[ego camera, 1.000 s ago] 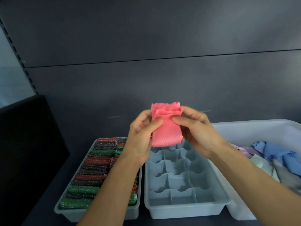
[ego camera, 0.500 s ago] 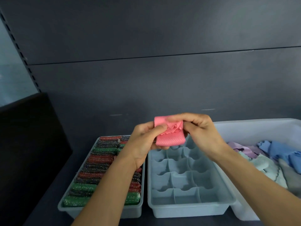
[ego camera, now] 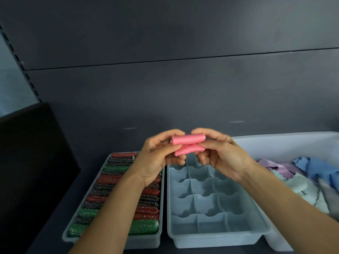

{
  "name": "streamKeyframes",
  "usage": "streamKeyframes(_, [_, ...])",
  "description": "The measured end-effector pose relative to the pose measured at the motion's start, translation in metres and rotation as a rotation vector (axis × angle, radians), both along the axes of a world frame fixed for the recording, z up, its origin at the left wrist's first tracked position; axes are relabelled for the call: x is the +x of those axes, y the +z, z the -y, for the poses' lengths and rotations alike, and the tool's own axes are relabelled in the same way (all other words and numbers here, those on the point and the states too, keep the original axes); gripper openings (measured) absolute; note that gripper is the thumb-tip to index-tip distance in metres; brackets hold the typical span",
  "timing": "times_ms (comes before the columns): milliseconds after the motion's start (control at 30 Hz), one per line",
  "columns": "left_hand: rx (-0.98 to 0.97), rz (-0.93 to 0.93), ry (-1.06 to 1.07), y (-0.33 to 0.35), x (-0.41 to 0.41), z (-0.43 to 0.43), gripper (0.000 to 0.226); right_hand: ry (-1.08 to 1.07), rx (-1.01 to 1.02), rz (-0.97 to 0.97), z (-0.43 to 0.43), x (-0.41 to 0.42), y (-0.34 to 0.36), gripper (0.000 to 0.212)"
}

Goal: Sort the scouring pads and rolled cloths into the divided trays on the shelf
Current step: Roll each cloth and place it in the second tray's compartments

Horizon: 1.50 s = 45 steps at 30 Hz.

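Both hands hold a pink cloth, rolled tight into a short double roll lying sideways. My left hand pinches its left end and my right hand its right end, above the far end of the grey divided tray. That tray's compartments hold nothing. To its left a second grey tray is packed with rows of red, green and dark glittery scouring pads; my left forearm hides part of them.
A white bin at the right holds loose blue, lilac, mint and grey cloths. A black panel stands at the left. The dark shelf back wall rises right behind the trays.
The pink cloth went from a flat upright strip to a tight sideways roll between my fingers. Both hands dropped lower, toward the far end of the divided tray.
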<state>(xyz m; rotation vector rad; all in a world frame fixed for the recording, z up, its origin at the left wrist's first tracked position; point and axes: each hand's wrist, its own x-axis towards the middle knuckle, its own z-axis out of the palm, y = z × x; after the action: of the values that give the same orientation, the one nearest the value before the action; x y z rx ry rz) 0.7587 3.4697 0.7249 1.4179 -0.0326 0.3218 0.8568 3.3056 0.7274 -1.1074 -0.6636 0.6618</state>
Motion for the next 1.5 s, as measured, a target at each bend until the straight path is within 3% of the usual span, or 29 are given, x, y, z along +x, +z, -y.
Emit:
streamKeyframes(133, [-0.044,-0.105,-0.038,-0.003,0.013,-0.017,0.026,0.03,-0.064,-0.027,-0.008,0.014,-0.001,0.035])
streamKeyframes(233, [-0.078,-0.165,-0.075,-0.001,0.025,-0.031,0.028,-0.032,-0.169,0.097,-0.016,0.028,-0.002,0.022])
streamKeyframes(333, [0.123,-0.179,-0.048,-0.006,0.039,-0.043,0.015,-0.133,-0.247,0.321,-0.029,0.04,-0.007,0.01])
streamKeyframes(467, [0.489,-0.211,0.096,-0.025,0.061,-0.057,0.039,-0.185,-0.475,0.444,-0.044,0.061,-0.025,0.037])
streamKeyframes(600, [0.837,-0.263,0.207,-0.055,0.079,-0.062,0.04,-0.182,-0.697,0.618,-0.064,0.078,-0.06,0.024])
streamKeyframes(800, [1.105,-0.321,0.299,-0.089,0.088,-0.066,0.041,-0.208,-1.004,0.94,-0.08,0.087,-0.082,0.022])
streamKeyframes(933, [1.221,-0.419,0.201,-0.094,0.085,-0.07,0.057,-0.211,-1.106,1.099,-0.09,0.083,-0.091,0.023])
streamKeyframes(1067, [1.252,-0.434,0.101,-0.093,0.083,-0.074,0.078,-0.202,-1.214,1.183,-0.1,0.083,-0.09,0.024])
streamKeyframes(1200, [1.222,-0.422,0.102,-0.095,0.08,-0.073,0.077,-0.131,-1.342,1.185,-0.115,0.083,-0.089,0.02])
streamKeyframes(1300, [1.19,-0.428,0.109,-0.095,0.078,-0.072,0.074,-0.048,-1.409,1.172,-0.122,0.08,-0.085,0.034])
streamKeyframes(1400, [1.17,-0.461,0.1,-0.092,0.077,-0.072,0.075,0.086,-1.337,1.014,-0.111,0.079,-0.077,0.041])
streamKeyframes(1500, [1.261,-0.494,0.107,-0.087,0.075,-0.067,0.076,0.056,-1.166,1.064,-0.077,0.074,-0.061,0.037])
